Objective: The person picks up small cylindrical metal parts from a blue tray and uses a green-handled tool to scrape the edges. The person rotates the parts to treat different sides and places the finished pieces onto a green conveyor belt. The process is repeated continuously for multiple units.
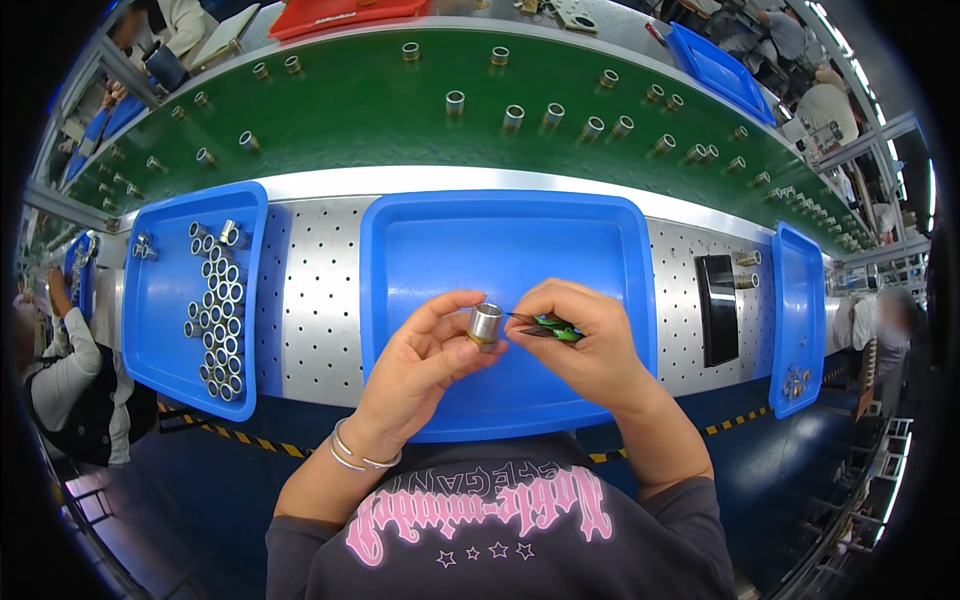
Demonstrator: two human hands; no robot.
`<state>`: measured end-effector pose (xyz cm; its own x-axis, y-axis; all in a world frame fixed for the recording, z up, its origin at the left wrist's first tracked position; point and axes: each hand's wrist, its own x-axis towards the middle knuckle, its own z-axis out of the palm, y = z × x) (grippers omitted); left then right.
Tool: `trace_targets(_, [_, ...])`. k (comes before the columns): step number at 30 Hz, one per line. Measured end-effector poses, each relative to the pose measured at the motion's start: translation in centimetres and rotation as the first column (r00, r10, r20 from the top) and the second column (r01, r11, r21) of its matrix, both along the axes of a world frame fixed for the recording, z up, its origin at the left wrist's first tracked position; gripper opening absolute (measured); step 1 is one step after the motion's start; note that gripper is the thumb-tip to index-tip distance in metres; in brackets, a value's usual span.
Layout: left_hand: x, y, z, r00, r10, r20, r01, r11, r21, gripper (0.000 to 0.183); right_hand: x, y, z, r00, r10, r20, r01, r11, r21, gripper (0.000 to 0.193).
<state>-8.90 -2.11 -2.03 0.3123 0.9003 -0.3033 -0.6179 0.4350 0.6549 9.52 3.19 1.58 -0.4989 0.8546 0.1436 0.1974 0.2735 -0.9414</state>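
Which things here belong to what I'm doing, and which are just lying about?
Likely in use:
- metal sleeve, in your left hand
- green-and-black tool, in your right hand
- middle blue tray, beneath both hands
- similar sleeves, in the left tray

Probably just lying about:
- flat black object, right
- red tray, beyond the green belt

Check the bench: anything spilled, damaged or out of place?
Possibly two metal sleeves, loose on the perforated bench beside a flat black phone-like device, rather than in a blue tray like the batch at left. No spill or damage visible.
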Motion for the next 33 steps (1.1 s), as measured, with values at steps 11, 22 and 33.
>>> trace_targets(11, [0.5, -0.4, 0.1, 0.991, -0.02, -0.13, 0.033, 0.994, 0.102, 0.055, -1.9, 2.9, -1.5, 0.994, -0.094, -0.063, 0.075, 0.966, -0.248, 0.006])
trace_targets(22, [-0.9, -0.1, 0.0, 0.993, 0.093, -0.071, -0.093, 0.996, 0.013, 0.043, 0.2, 2.6, -0.6, 0.8, -0.2, -0.565, -0.03, 0.928, -0.37, 0.005])
trace_targets(33, [-1.2, -0.1, 0.0, 0.991, 0.122, -0.053, -0.123, 0.992, -0.015, 0.042, -1.9, 2.0, 1.6, 0.881, 0.086, -0.466, -0.149, 0.984, -0.101, 0.006])
